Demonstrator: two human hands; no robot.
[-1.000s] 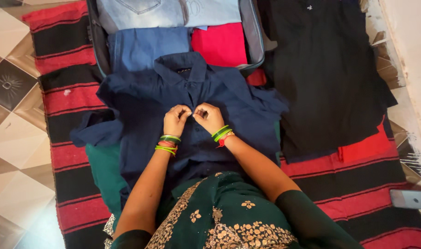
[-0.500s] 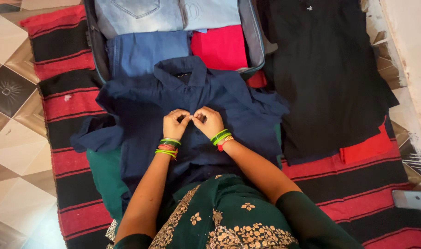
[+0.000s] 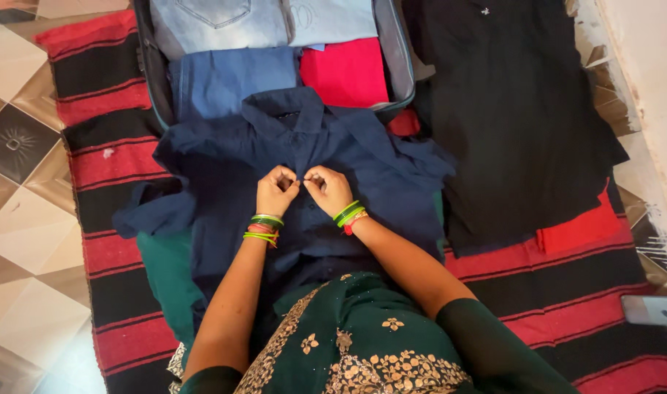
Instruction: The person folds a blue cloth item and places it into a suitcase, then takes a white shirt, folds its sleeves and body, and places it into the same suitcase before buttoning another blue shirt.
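Pinching the button placket of a dark navy cotton shirt (image 3: 304, 168), left hand (image 3: 276, 191) and right hand (image 3: 329, 190) meet fingertip to fingertip, both closed, collar pointing away toward the open suitcase (image 3: 399, 51).

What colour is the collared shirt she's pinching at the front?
Dark navy blue collared shirt, plain, no pattern; seen in the head view.

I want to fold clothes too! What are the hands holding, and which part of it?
Both hands, left and right, pinch the dark blue shirt at its front button strip, just below the collar.
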